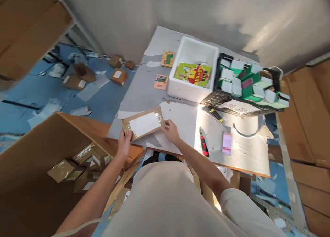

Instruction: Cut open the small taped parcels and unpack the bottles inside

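A flat brown cardboard box (143, 124) with a large white label and shiny clear tape at both ends is held over the front left of the table (180, 120). My left hand (125, 142) grips its left end, thumb on top. At the right end, my right hand (170, 130) pinches the corner between thumb and fingers. The box is slightly tilted, its right end farther from me. Below my left arm, a big open carton (31, 151) contains several small taped boxes (90, 156).
A white foam box (190, 92) with colourful packets stands beside a black crate (224, 101) of green and white cartons. Two box cutters, one red and black (204, 142), one yellow and black (216, 114), lie on the table. Small boxes (119, 76) and paper scraps litter the blue floor.
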